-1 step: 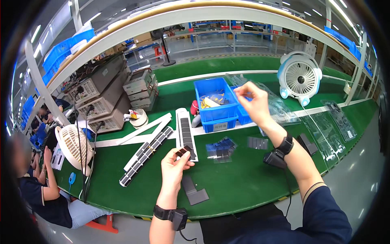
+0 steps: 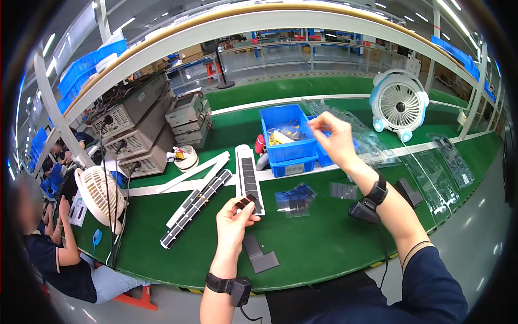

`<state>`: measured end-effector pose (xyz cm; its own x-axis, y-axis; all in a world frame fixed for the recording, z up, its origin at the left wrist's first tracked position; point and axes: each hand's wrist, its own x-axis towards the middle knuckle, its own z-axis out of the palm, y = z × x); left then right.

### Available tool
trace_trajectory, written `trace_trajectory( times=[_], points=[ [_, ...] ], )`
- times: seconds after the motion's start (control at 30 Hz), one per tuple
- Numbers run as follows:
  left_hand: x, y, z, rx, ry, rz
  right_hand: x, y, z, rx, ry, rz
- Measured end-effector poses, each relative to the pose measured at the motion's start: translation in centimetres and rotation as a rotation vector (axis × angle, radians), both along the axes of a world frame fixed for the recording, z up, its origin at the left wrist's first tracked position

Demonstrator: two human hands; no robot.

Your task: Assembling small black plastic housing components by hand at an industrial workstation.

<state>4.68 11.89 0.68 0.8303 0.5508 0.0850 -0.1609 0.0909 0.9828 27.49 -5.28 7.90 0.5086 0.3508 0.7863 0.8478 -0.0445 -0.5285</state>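
My left hand (image 2: 233,221) pinches a small dark, glossy rectangular piece (image 2: 246,202) between thumb and fingers, over the near end of a white strip tray (image 2: 241,162) with dark panels in a row. Raised in front of the blue bin (image 2: 283,116), my right hand (image 2: 333,137) has its thumb and fingertips pressed together. Whatever is in that pinch, if anything, is too faint to make out. Between my forearms lie overlapping dark film sheets (image 2: 295,198) and a grey segmented sheet (image 2: 343,190). Flat dark grey pieces (image 2: 260,256) rest beside my left wrist.
Left of the tray lie a long dark-panelled strip (image 2: 197,209) and white strips (image 2: 194,171). Stacked metal units (image 2: 135,137) and a cream fan (image 2: 100,197) stand left; a white-blue fan (image 2: 399,102) stands far right. Clear plastic trays (image 2: 431,181) lie right. A co-worker (image 2: 59,259) sits left.
My right hand has shifted slightly left and down, its fingertips still together. The left hand keeps its pinch on the dark piece.
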Motion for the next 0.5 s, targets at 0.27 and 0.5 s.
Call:
trace_trajectory(
  times=[0.27,0.5],
  points=[
    [-0.6,0.3,0.4,-0.025,-0.015,0.015,1.3,2.3,-1.4,-0.357,-0.195,-0.141],
    [-0.3,1.4,0.0,-0.054,-0.082,0.182,0.1,1.5,0.1,-0.623,-0.131,-0.377]
  ],
)
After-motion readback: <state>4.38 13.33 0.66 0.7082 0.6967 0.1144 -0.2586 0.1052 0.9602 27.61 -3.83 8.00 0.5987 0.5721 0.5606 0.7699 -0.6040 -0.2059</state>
